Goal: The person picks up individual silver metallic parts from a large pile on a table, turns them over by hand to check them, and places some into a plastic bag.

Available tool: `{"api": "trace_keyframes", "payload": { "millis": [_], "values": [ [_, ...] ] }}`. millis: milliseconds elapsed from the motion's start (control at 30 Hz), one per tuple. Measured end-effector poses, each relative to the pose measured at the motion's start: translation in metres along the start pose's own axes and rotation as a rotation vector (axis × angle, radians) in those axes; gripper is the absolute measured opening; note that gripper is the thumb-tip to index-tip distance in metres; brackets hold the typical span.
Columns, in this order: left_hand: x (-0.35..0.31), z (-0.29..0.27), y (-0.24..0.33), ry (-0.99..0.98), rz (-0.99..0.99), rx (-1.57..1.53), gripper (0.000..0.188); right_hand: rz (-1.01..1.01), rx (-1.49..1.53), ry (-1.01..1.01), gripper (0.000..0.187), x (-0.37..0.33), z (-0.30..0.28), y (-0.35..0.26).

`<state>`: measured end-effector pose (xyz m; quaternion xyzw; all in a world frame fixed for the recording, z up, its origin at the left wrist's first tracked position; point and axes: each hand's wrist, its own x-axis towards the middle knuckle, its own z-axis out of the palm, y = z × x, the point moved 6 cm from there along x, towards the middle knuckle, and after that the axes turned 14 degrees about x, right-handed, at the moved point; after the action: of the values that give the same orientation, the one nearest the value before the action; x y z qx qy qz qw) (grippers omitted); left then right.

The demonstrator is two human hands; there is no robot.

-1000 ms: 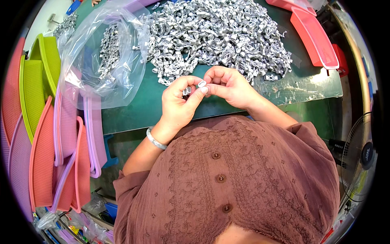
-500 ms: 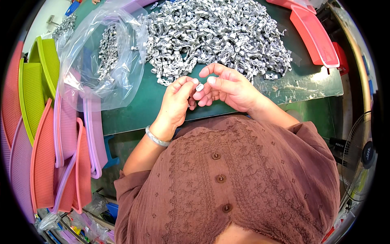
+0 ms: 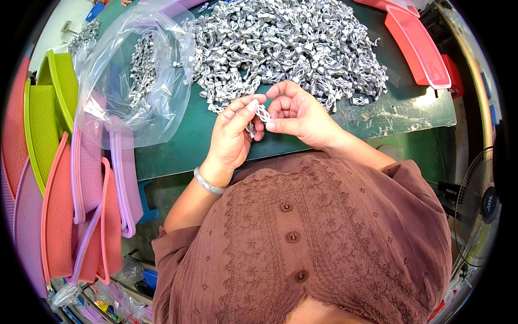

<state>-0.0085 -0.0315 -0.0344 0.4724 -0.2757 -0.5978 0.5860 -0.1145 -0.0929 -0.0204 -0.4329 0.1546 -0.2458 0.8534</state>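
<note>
Over green table [image 3: 172, 158], left hand [image 3: 232, 132] pinching looped piece [image 3: 263, 113]; right hand [image 3: 303, 120] at its end, grip unclear.

Left grip [image 3: 233, 132] partly hides a looped piece [image 3: 263, 113]; top edge crops the pile [image 3: 286, 51].
</note>
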Motion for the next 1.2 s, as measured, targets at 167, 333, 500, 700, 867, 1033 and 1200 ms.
{"api": "trace_keyframes", "payload": {
  "millis": [167, 333, 500, 700, 867, 1033, 1200],
  "values": [
    [0.001, -0.004, -0.003, -0.003, -0.033, -0.041, 0.018, -0.112, -0.252, 0.034, 0.029, -0.001, -0.007, -0.009],
    [0.003, -0.011, -0.010, -0.030, -0.048, -0.136, 0.017, -0.517, -1.419, 0.031, 0.019, -0.007, -0.006, -0.048],
    [-0.001, -0.005, -0.006, 0.085, -0.153, -0.115, 0.014, -0.458, -1.779, -0.038, 0.011, -0.012, -0.003, -0.037],
    [-0.001, -0.009, -0.013, 0.040, -0.161, 0.016, 0.014, -0.533, -1.829, -0.060, 0.012, -0.010, -0.005, -0.034],
    [-0.002, -0.007, -0.020, 0.007, -0.288, 0.064, 0.015, -0.707, -1.519, -0.144, 0.012, -0.017, 0.011, -0.040],
    [-0.003, 0.000, -0.018, 0.020, -0.241, 0.091, 0.014, -0.835, -1.341, -0.310, 0.020, -0.023, 0.028, -0.037],
    [-0.004, -0.001, -0.001, 0.120, 0.052, 0.228, 0.010, -0.697, -1.057, -0.135, 0.026, -0.020, 0.015, -0.029]
  ]
}}
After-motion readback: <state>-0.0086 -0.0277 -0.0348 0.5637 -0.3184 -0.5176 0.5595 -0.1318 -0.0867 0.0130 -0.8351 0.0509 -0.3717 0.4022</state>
